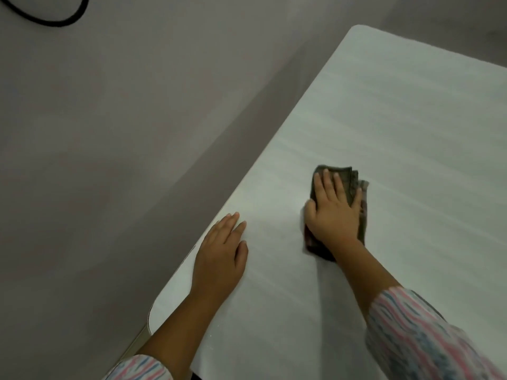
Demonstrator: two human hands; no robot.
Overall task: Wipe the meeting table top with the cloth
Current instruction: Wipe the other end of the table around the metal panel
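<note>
Left hand (219, 250) lies flat on the table (384, 105), fingers straight & close together, right by the table's long edge, at the near end. Looks like a brace to me. Further in from that edge, right hand (333, 212) presses palm-down on the folded dark cloth (348, 178), fingers a bit spread, nothing pinched. Cloth sits flat on the top, well in from the edge. Beyond it, lots of top out to the far rounded corner, prob. not wiped yet.

Risks: w/ no real grip, the cloth could slip from under the palm or bunch up on a quick stroke, so patches get missed. A long reach loads the brace hand, which could slide off the edge. Black cable (55, 21) on the floor, well beyond the edge, is a trip hazard if the person walks round.
</note>
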